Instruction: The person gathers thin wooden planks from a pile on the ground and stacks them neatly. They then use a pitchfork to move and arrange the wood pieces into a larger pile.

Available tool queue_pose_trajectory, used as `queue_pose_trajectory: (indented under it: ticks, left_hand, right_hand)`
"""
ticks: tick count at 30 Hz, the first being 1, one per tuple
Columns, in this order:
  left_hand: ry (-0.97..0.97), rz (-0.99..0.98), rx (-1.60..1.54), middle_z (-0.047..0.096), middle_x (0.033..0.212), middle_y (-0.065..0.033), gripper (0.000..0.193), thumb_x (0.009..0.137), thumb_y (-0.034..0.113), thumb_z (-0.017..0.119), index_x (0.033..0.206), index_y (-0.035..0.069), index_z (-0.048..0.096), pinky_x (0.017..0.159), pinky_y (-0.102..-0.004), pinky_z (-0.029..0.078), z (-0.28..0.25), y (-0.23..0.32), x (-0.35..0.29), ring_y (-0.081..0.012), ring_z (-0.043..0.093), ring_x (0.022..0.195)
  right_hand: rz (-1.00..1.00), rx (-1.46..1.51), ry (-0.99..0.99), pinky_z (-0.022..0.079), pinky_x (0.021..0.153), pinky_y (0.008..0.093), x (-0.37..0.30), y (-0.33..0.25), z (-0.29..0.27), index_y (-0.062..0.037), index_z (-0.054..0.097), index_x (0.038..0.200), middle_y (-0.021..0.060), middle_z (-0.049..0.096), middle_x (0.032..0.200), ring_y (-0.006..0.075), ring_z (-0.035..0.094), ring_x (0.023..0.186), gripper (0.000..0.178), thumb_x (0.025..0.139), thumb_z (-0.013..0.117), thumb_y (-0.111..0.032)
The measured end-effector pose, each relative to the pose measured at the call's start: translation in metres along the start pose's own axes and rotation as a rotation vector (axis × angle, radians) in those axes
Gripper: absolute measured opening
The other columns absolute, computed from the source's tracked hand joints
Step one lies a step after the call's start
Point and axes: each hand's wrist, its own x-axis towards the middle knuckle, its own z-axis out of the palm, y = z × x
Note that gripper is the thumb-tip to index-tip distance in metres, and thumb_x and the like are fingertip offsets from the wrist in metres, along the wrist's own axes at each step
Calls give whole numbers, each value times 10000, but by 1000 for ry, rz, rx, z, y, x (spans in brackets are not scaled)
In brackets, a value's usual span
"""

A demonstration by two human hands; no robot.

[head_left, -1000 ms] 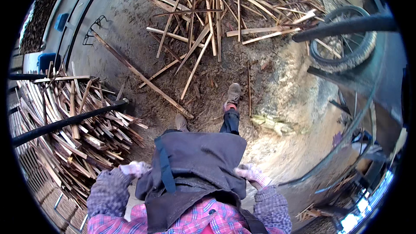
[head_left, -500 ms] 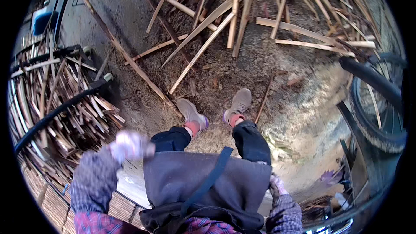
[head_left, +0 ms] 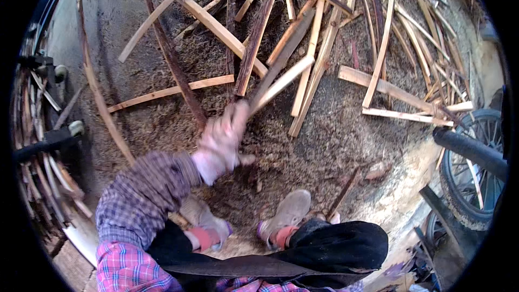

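Note:
My left hand, in a pale glove and blurred, reaches over the ground ahead of my feet. Its fingers stretch forward and the thumb stands apart. Its fingertips overlap the near ends of a pale wooden strip and a darker, greyish strip; I cannot tell whether they touch. Only a small pale bit of my right hand shows beyond my right knee, close to the lower end of a thin brown stick. Its fingers are hidden.
Many wooden strips lie crossed on the dirt ground ahead. More wood fills a rack with dark bars at left. A spoked wheel and a dark handle stand at right. My shoes are close below.
I have bent forward, and the ground looks closer. My left hand has swung from beside the apron out to the strips. My right hand has moved from my side to beyond the knee.

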Motion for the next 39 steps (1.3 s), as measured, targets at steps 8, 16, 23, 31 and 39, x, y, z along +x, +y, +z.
queue_pose_trajectory:
  ticks: [8,16,23,31,39]
  left_hand:
    - [18,-304,-190,537,1120,-169,570,756,199,557,1284,123,355,872,-386,426,7,-33,-6,-333,551,1000]
    - [-558,-238,-14,622,895,-79,410,688,263,608,1084,182,532,735,-350,481,-86,-52,-48,-218,609,859]
    - [-319,-368,127,632,895,-113,431,597,136,644,1023,146,581,726,-364,492,-119,-131,-172,-280,619,844]
    - [775,-151,-568,621,893,-105,423,711,172,630,1085,7,524,707,-303,485,-114,-217,12,-164,591,777]
    - [324,-645,-197,486,1174,-208,617,694,335,712,1152,29,434,915,-373,424,-83,-152,128,-323,488,1109]
  right_hand:
    - [-537,208,-16,482,647,263,54,-78,-52,-51,546,984,86,571,927,144,570,775,181,812,598,-61]
    - [-1028,114,16,454,503,201,47,-396,12,-39,540,1083,46,599,820,84,557,620,321,864,557,-272]
    - [-1024,-561,370,407,829,275,50,-455,138,-8,537,1139,121,604,984,183,551,936,724,725,593,-600]
    - [-895,-865,651,361,962,425,75,-392,223,-36,98,1372,258,334,1282,393,369,1192,1120,574,751,-474]
    - [-669,-964,506,433,888,400,78,-347,248,-32,126,1364,240,478,1184,352,517,1065,1085,579,745,-453]
